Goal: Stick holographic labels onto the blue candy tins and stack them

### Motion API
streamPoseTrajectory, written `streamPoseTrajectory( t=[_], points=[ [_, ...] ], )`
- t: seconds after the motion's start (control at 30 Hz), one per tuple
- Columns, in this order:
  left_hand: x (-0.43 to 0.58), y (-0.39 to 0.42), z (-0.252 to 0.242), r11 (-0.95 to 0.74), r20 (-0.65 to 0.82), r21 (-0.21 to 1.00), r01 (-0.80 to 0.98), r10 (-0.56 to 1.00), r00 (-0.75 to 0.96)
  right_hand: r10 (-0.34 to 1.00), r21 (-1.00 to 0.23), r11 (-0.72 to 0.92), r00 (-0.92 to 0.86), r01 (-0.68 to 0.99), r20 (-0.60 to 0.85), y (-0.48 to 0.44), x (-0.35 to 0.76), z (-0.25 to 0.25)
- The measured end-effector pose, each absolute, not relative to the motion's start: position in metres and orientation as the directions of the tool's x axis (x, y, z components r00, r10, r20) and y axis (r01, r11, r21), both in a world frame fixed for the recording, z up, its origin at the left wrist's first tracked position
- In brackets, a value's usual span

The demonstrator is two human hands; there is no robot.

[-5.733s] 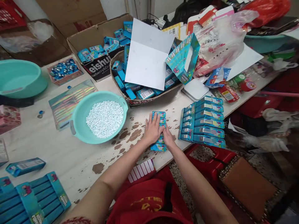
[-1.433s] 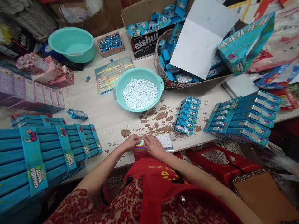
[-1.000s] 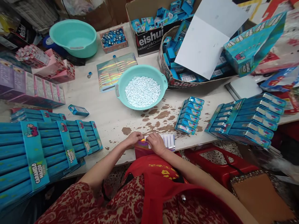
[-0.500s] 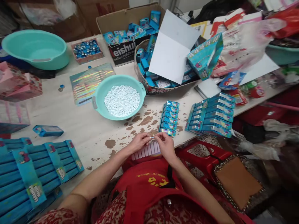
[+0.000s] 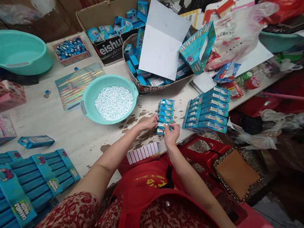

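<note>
Several small blue boxes [image 5: 166, 113] stand in a short row near the table's front edge. At the near end of this row, my left hand [image 5: 151, 122] touches the left side with bent fingers. My right hand [image 5: 172, 133] is at the right side of the same end, its fingertips pressed on a box; whether a small piece is between them is too small to tell. A sheet of pale strips [image 5: 143, 152] lies at the table edge below my hands. Left of the row sits a teal basin [image 5: 85, 111] with white pellets [image 5: 114, 103].
Behind are cartons [image 5: 108, 50] of blue boxes under a white sheet [image 5: 161, 41]. A blue display pack [image 5: 206, 110] stands right, more packs [image 5: 35, 180] lie left. A tray of shiny caps [image 5: 71, 50] is at the back. A red stool [image 5: 204, 158] stands beside the table.
Both hands have moved from above the pale strips, where they held a small piece together, forward to the near end of the box row. The camera view has shifted.
</note>
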State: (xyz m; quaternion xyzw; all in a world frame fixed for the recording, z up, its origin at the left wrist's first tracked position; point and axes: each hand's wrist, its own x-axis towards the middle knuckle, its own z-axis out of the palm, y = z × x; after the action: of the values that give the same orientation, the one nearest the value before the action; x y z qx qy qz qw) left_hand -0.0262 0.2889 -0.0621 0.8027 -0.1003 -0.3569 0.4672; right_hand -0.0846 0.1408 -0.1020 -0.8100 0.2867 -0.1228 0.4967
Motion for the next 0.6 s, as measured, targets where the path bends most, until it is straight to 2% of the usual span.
streamPoseTrajectory(
  t=[0.07, 0.13, 0.23, 0.33, 0.43, 0.5, 0.53, 0.6],
  points=[
    [-0.034, 0.287, -0.071, -0.628, -0.492, 0.757, 0.178, -0.37, 0.788, -0.613, -0.902, -0.231, 0.775, -0.364, -0.156, 0.139, -0.084, -0.105],
    [-0.049, 0.281, -0.079, -0.704, -0.442, 0.685, 0.187, -0.197, 0.875, -0.609, -0.919, -0.164, 0.77, -0.358, -0.191, 0.137, -0.084, -0.106],
    [-0.08, 0.265, -0.088, -0.672, -0.307, 0.721, 0.169, -0.09, 0.948, -0.579, -0.913, -0.227, 0.801, -0.339, -0.153, 0.134, -0.082, -0.107],
    [-0.101, 0.25, -0.088, -0.603, -0.253, 0.792, 0.091, -0.189, 0.949, -0.568, -0.864, -0.348, 0.815, -0.363, -0.113, 0.129, -0.08, -0.107],
    [-0.101, 0.263, -0.08, -0.544, -0.284, 0.839, 0.004, -0.432, 0.856, -0.538, -0.849, -0.388, 0.836, -0.357, -0.105, 0.122, -0.081, -0.101],
    [-0.1, 0.296, -0.07, -0.514, -0.323, 0.858, -0.009, -0.553, 0.768, -0.51, -0.848, -0.454, 0.86, -0.275, -0.006, 0.121, -0.085, -0.091],
    [-0.103, 0.318, -0.064, -0.529, -0.35, 0.849, 0.006, -0.554, 0.755, -0.491, -0.833, -0.512, 0.867, -0.211, 0.083, 0.123, -0.09, -0.085],
    [-0.118, 0.366, -0.052, -0.611, -0.426, 0.787, 0.084, -0.44, 0.79, -0.387, -0.77, -0.636, 0.884, -0.052, 0.26, 0.135, -0.103, -0.073]
  ],
)
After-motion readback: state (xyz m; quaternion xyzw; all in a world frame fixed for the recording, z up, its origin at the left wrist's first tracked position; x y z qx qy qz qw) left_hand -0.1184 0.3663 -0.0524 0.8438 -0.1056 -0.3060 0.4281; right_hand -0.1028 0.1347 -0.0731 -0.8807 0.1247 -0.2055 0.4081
